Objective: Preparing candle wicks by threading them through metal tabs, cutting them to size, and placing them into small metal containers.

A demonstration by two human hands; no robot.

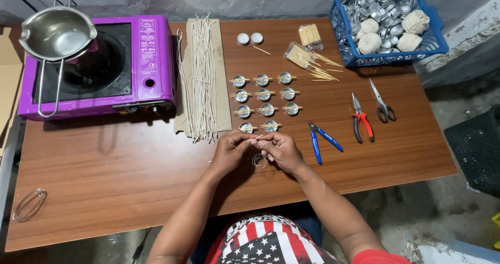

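Both forearms reach up from the lower edge of the view over the brown wood-grain desk (104, 191) and meet near its middle. The left hand (229, 150) and right hand (281, 150) are curled knuckles-up, fingertips pinched together on a short pale wooden stick (259, 137). Under the right hand's fingers a small coil of thin silvery wire (259, 161) hangs or lies against the desk; whether it is gripped cannot be told. What else sits between the fingertips is hidden by the fingers.

Just beyond the hands: rows of small round metal cups (264, 94), each with a stick laid across it; the nearest row almost touches the fingertips. Right of the hands, blue-handled cutters (322, 139), then red-handled pliers (361, 122) and grey scissors (383, 105), well apart from each other.

Left of the cups, a bundle of off-white wick strings (200, 76) on a sheet of brown cardboard (223, 87). Further left, a purple portable gas stove (99, 66) with a steel pouring pot (54, 34) on it.

Far edge: two small white tealights (250, 38), packets of wooden sticks (307, 47), a blue plastic basket (338, 40) of metal cups and balls of string, partly cut off at the top. Near left corner: a clear ring-shaped object (29, 205), hard to make out.
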